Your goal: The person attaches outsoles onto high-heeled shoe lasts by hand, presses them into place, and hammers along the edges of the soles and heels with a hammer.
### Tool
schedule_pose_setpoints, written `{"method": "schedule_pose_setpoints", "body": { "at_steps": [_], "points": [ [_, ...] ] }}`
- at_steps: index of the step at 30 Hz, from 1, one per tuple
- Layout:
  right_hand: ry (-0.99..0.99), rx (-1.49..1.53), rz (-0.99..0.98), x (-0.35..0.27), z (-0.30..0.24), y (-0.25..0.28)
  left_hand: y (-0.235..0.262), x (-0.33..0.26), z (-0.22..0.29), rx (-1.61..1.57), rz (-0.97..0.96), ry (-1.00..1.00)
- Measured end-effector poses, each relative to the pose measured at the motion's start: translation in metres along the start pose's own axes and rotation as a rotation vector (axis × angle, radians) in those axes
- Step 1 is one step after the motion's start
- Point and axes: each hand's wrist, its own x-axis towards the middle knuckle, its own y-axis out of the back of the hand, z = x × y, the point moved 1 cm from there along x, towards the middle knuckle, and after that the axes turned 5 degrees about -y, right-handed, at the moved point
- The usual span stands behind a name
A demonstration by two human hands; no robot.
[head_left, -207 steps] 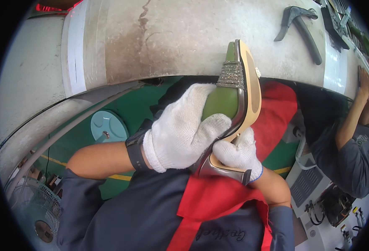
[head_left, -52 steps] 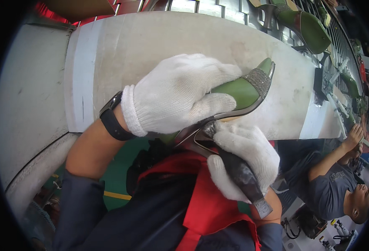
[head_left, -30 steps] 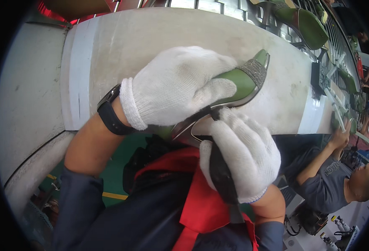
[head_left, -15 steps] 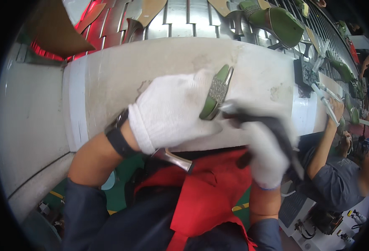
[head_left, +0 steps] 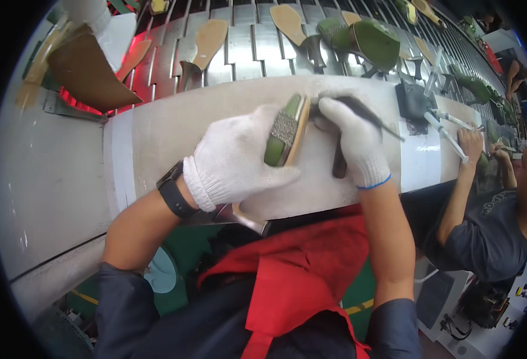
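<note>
My left hand (head_left: 245,152), in a white knit glove, is wrapped round a green high-heeled shoe (head_left: 273,152) over the pale worktop. The shoe is tipped on its side, with a glittery silver strap, and its tan sole edge faces right. Its metallic heel (head_left: 252,222) shows below my left wrist, past the worktop's near edge. My right hand (head_left: 359,143), also gloved, is closed on a dark pincers-like tool (head_left: 368,112) whose two arms stick out either side of the palm. The tool's head is close against the shoe's sole edge; whether they touch is hidden.
Beyond the pale worktop (head_left: 173,131) runs a metal slatted conveyor (head_left: 245,54) carrying tan soles (head_left: 211,42), heels and green shoes (head_left: 378,46). A black block (head_left: 413,102) and white tubes (head_left: 445,137) sit at right, beside a co-worker's hand (head_left: 471,143). A brown curved sheet (head_left: 87,69) stands left.
My right hand has swung up and away from me with the tool, from low by the apron to the shoe's upper right. The shoe has shifted left, and its tan sole edge now shows.
</note>
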Motion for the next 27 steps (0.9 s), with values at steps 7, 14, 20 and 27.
{"method": "schedule_pose_setpoints", "body": {
  "at_steps": [7,14,20,27],
  "points": [
    [0.005,0.187,0.068,-0.052,0.0,0.0,0.059,-0.019,0.042,-0.23,0.256,-0.477],
    [0.446,-0.023,-0.047,-0.186,-0.055,-0.016,0.023,-0.022,0.062,-0.246,0.426,-0.479],
    [0.525,-0.405,-0.227,-0.182,-0.106,0.002,0.009,-0.031,0.067,-0.238,0.454,-0.471],
    [0.31,-0.187,-0.106,-0.178,-0.106,-0.012,-0.006,-0.053,0.066,-0.149,0.493,-0.526]
  ]
}}
